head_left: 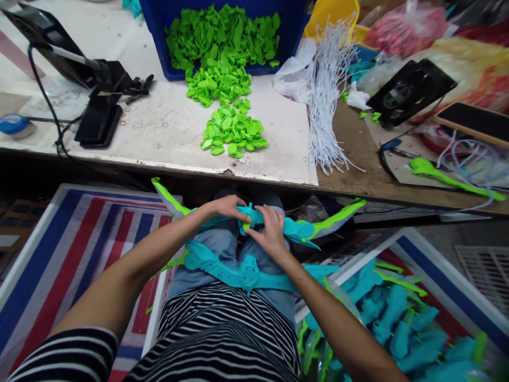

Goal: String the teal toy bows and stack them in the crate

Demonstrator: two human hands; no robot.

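Note:
A teal toy bow [300,229] with bright green limb tips lies across my knees, gripped at its centre from both sides. My left hand [231,207] is closed on the left of the centre, its thumb beside a small green plastic piece [247,223]. On the other side my right hand [272,229] is closed round the bow, fingers over the top and thumb near the same piece. Whether that piece is fully seated I cannot tell. Closer to my body, a second teal toy bow [248,273] rests on my lap, with neither hand holding it.
Green pieces [233,130] spill from a blue bin [157,40] onto the worktable [167,148]. White cords [328,101] hang over its edge. A phone stand [99,106] is left; a phone [477,122] right. Striped-lined crates flank me, the right crate [421,249] holding teal bows.

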